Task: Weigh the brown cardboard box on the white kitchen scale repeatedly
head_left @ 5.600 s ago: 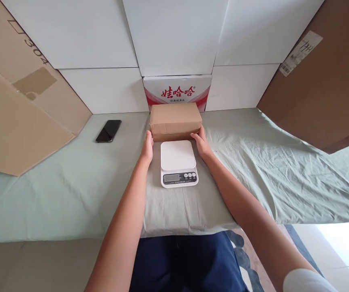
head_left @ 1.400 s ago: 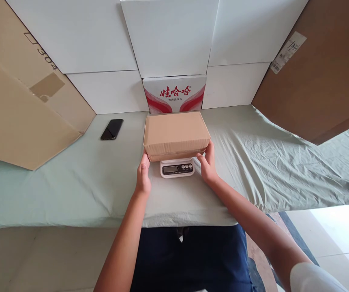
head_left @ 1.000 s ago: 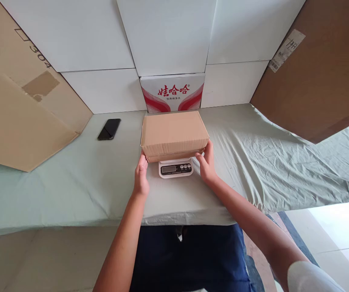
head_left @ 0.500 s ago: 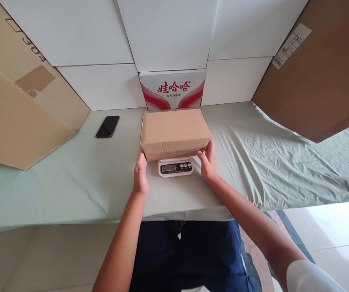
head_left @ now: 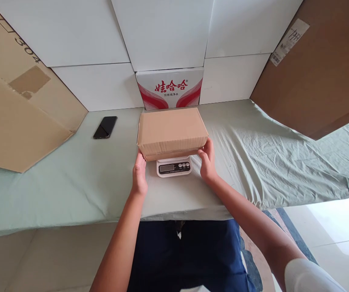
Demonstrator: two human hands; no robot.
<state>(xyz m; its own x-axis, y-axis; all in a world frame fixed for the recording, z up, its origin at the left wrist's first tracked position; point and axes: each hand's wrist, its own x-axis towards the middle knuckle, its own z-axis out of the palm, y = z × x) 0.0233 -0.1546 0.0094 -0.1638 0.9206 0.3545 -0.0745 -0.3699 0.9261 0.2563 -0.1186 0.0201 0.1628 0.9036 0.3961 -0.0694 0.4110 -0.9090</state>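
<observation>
A closed brown cardboard box (head_left: pixel 172 127) sits over a white digital kitchen scale (head_left: pixel 174 167), hiding the weighing platform. Only the scale's front panel with its display and buttons shows. My left hand (head_left: pixel 139 172) grips the box at its lower left front corner, with the fingertips hidden behind the side. At the lower right front corner my right hand (head_left: pixel 208 160) holds the box, thumb against the front face and the other fingers round the side. Whether the box's full weight rests on the scale, I cannot tell.
A black smartphone (head_left: pixel 105 127) lies left of the box on the green cloth (head_left: pixel 107 182). Behind stands a white carton with red lettering (head_left: pixel 170 89) among white panels (head_left: pixel 92 87). Large cardboard sheets stand at the left (head_left: pixel 25 121) and right (head_left: pixel 320 81).
The whole view has shifted slightly. Both hands keep their hold on the box, which stays over the scale.
</observation>
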